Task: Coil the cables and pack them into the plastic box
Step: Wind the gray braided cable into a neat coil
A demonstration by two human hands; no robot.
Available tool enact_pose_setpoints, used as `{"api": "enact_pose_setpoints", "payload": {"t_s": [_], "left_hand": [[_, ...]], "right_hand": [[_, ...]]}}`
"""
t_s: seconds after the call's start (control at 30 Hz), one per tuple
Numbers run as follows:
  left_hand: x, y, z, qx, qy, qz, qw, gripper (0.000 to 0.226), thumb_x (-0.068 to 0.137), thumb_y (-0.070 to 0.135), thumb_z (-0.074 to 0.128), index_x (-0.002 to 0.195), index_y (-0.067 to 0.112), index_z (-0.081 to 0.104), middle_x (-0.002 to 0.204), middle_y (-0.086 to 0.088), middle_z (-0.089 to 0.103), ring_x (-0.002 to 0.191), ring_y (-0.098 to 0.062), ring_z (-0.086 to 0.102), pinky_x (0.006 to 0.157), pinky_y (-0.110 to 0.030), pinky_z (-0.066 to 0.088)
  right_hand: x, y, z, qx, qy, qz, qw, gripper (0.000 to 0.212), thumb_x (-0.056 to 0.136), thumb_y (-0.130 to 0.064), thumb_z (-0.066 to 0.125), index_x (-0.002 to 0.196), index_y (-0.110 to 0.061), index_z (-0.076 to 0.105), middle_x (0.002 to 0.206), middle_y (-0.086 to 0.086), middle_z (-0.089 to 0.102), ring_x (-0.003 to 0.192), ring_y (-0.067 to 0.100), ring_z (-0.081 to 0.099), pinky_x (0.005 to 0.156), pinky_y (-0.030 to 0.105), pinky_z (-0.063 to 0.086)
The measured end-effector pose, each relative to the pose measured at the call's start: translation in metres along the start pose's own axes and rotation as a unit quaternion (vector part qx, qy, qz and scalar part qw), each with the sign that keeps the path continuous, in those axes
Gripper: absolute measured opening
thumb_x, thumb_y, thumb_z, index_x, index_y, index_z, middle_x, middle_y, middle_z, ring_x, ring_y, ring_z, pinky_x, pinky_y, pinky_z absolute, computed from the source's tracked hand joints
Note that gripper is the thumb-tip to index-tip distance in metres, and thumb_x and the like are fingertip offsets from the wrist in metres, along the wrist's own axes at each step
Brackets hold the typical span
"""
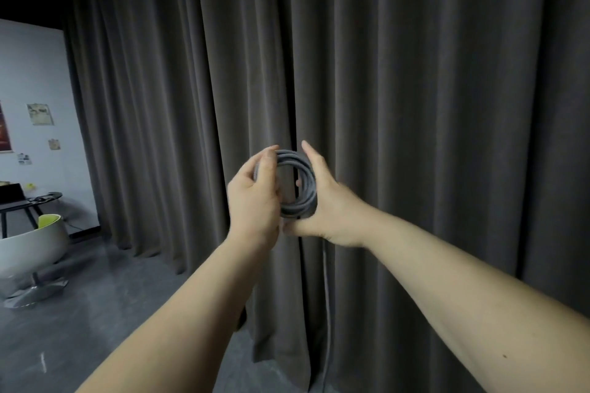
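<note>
Coil of grey braided cable [298, 183] sits upright at chest height btwn both hands, in front of dark curtain [415, 73]. Your left hand [255, 198] pinches one rim, right hand [325, 201] cups the other w/ thumb under, so loops likely can't spring apart. Plastic box not in view.

You had no text, label, brand or number that could be read. The small papers [40, 114] and the dark poster edge [4, 131] on the far left wall [32, 73] were too blurred for you to make out any lettering.
</note>
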State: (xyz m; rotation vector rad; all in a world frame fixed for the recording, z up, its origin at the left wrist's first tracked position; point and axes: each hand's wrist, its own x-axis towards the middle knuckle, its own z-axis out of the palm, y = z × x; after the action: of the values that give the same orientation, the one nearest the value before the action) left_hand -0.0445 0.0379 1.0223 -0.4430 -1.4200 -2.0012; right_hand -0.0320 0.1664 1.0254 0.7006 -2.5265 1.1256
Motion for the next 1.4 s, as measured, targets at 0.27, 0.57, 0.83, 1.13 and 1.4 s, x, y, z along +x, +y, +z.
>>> {"api": "enact_pose_setpoints", "payload": {"t_s": [0.27,0.57,0.83,1.13,1.4], "left_hand": [[0.026,0.009,-0.028,-0.017,0.109,0.002,0.994,0.017,0.098,0.022,0.055,0.091,0.019,0.07,0.06,0.001,0.032,0.049,-0.009,0.029,0.046,-0.02,0.026],[0.025,0.006,-0.032,0.088,0.127,0.028,0.988,0.012,0.087,0.037,0.062,0.094,0.034,0.071,0.107,-0.021,0.067,0.106,-0.038,0.062,0.098,-0.05,0.048],[0.01,-0.002,-0.026,0.064,-0.01,-0.05,0.997,0.018,0.092,0.03,0.062,0.102,0.018,0.072,0.102,-0.008,0.074,0.099,-0.022,0.07,0.095,-0.048,0.053],[-0.006,0.001,-0.01,-0.019,-0.089,-0.079,0.993,0.044,0.106,0.036,0.032,0.103,0.014,0.069,0.061,0.004,0.055,0.048,-0.006,0.039,0.054,-0.025,0.032],[-0.015,-0.002,-0.003,0.017,-0.113,-0.051,0.992,0.026,0.101,0.032,0.047,0.104,0.017,0.068,0.056,0.009,0.041,0.055,-0.01,0.034,0.058,-0.027,0.031]], "right_hand": [[-0.009,0.026,-0.011,0.276,0.082,0.157,0.945,0.018,0.09,0.004,0.05,0.092,-0.013,0.053,0.074,0.01,0.061,0.047,0.014,0.057,0.045,0.022,0.047],[-0.009,-0.021,-0.004,-0.457,-0.025,-0.136,0.879,0.032,0.089,-0.011,0.043,0.111,-0.021,0.064,0.107,0.003,0.052,0.087,0.031,0.057,0.07,0.033,0.046],[0.005,-0.046,-0.011,-0.069,0.035,-0.24,0.968,0.009,0.081,-0.008,0.07,0.085,-0.017,0.068,0.081,-0.011,0.068,0.079,0.005,0.064,0.079,0.025,0.052],[0.016,-0.023,-0.014,-0.016,0.194,-0.091,0.977,0.05,0.055,-0.05,0.085,0.061,-0.016,0.048,0.051,-0.009,0.04,0.051,0.008,0.034,0.051,0.025,0.03],[0.015,-0.017,-0.016,-0.006,0.198,-0.01,0.98,0.049,0.061,-0.05,0.081,0.056,-0.016,0.046,0.05,-0.007,0.039,0.05,0.012,0.033,0.049,0.025,0.029]]}}
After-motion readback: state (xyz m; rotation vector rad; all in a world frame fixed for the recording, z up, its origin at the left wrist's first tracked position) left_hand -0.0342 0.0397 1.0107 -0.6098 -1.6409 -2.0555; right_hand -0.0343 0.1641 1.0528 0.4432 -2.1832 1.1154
